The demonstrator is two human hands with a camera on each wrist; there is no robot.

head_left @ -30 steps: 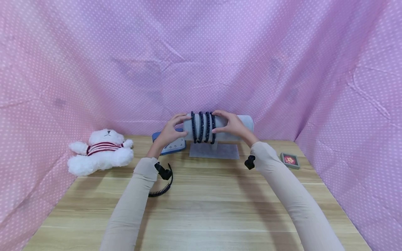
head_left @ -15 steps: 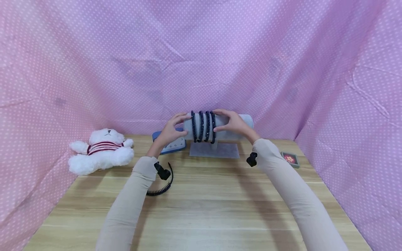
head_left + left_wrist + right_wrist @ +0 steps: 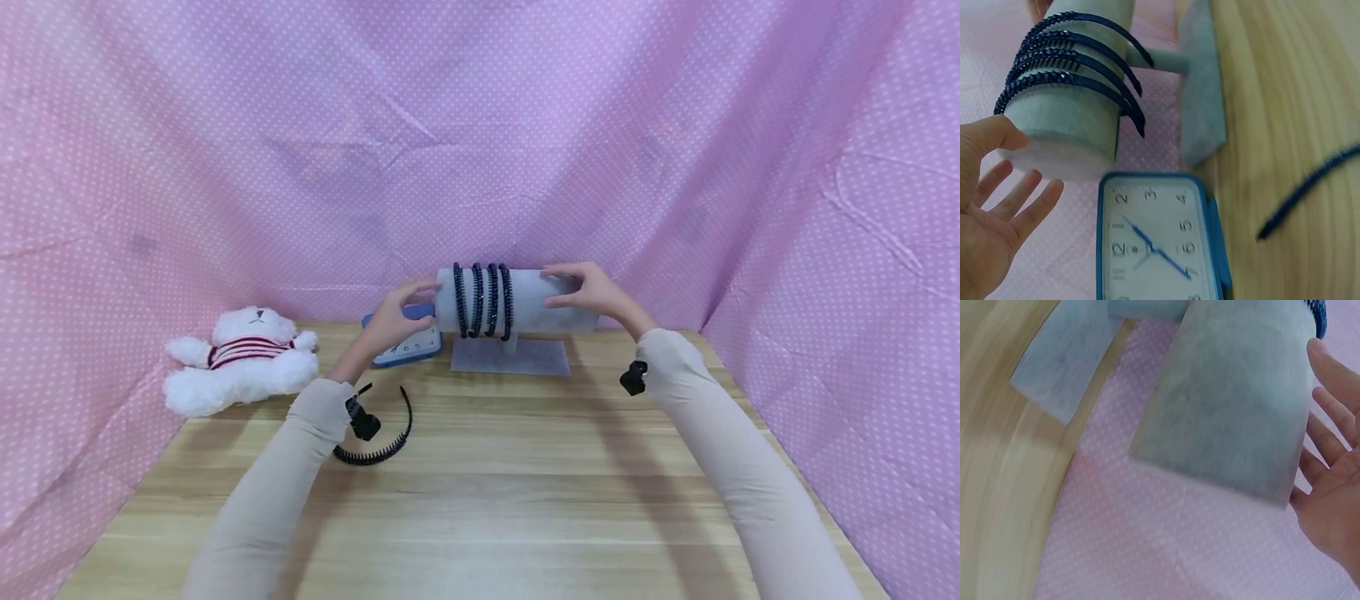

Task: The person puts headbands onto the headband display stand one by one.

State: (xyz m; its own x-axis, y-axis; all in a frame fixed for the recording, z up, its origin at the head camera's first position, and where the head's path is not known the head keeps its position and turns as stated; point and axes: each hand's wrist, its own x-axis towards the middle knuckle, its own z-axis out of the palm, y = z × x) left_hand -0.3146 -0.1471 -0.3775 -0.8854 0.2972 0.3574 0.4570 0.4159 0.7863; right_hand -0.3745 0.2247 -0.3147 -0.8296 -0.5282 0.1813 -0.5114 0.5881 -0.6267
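Note:
Several dark, toothed headbands (image 3: 477, 300) sit side by side round the left half of a grey velvet roll stand (image 3: 530, 300). At the roll's left end my left hand (image 3: 392, 321) is spread, thumb and fingers apart, holding nothing; in the left wrist view its fingers (image 3: 1036, 209) lie beside the roll's end face. My right hand (image 3: 596, 293) curves loosely about the roll's right part, away from the headbands. In the right wrist view its fingers (image 3: 1329, 440) are behind or against the roll's edge; contact is unclear. Another headband (image 3: 372, 457) lies on the table, partly hidden by my left wrist.
A blue-framed clock (image 3: 408, 342) stands behind my left hand, left of the stand's base (image 3: 540, 357). A white plush bear (image 3: 243, 367) in a striped top lies at the table's left. Pink dotted cloth (image 3: 480, 150) hangs close behind the stand.
My right hand has moved right along the roll, away from the rightmost headband. My left hand has drawn back a little to the left from the roll's end. The headbands stay in place.

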